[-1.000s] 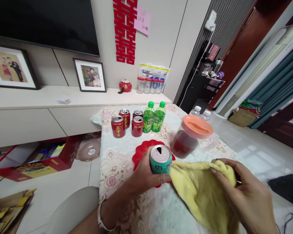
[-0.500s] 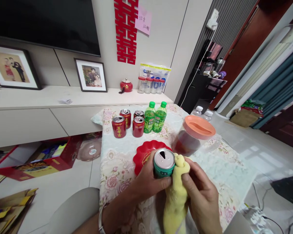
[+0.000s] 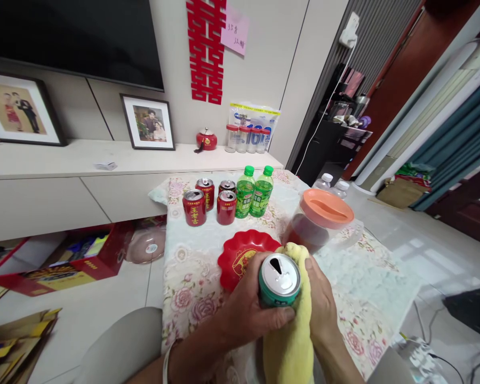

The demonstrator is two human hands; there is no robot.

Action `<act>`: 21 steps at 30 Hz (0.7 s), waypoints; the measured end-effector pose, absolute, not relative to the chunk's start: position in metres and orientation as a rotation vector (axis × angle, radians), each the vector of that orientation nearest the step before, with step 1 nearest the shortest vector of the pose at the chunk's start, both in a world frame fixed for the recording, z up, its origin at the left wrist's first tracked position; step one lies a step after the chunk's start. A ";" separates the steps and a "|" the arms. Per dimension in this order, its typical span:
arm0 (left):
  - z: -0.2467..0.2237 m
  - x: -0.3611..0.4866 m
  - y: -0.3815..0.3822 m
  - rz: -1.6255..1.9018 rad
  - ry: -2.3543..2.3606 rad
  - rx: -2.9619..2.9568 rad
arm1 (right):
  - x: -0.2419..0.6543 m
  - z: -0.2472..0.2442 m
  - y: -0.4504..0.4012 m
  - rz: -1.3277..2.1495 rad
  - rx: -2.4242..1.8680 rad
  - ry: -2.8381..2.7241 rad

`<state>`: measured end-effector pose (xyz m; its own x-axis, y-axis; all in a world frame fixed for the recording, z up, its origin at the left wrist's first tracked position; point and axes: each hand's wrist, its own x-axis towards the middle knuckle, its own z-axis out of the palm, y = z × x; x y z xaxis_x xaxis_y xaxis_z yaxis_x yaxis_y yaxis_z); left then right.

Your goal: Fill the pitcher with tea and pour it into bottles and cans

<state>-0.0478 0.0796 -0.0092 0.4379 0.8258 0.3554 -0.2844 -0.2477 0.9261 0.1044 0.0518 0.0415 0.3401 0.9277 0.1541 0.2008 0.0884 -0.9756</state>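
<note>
A green can (image 3: 279, 281) with an opened silver top is gripped by my left hand (image 3: 244, 304), thumb across its front. My right hand (image 3: 322, 301) holds a yellow cloth (image 3: 290, 341) against the can's right side; the cloth hangs down below it. Just behind the can lies a red scalloped plate (image 3: 234, 256), partly covered by my left hand. Farther back on the flowered tablecloth (image 3: 184, 266) stand several red cans (image 3: 194, 208) and two green bottles (image 3: 246, 194).
A pitcher with an orange lid (image 3: 328, 207) stands right of the plate, with two clear bottles (image 3: 324, 182) behind. A white cabinet (image 3: 144, 165) runs along the wall. An open red box (image 3: 84, 261) lies on the floor at left.
The green can has moved slightly right and toward me. The cloth now spreads along and behind the can's side, and my right hand's fingers have gone behind it.
</note>
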 end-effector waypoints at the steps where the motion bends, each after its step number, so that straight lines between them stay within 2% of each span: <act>1: -0.008 -0.048 0.079 1.161 0.531 1.519 | 0.105 0.044 0.054 0.783 -1.419 -1.109; 5: -0.006 -0.046 0.077 1.278 0.619 1.643 | 0.105 0.037 0.057 0.764 -1.527 -1.089; 13: -0.004 -0.039 0.078 1.129 0.609 1.203 | 0.081 0.001 0.019 0.669 -1.520 -0.930; 21: -0.003 -0.042 0.078 1.046 0.544 1.151 | 0.091 -0.021 0.012 0.052 -1.316 -1.418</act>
<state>-0.0423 0.0785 -0.0028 0.4482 0.8816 0.1481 -0.3847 0.0407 0.9221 0.0909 0.0116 -0.0208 0.2709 0.7006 0.6601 0.6508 0.3719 -0.6619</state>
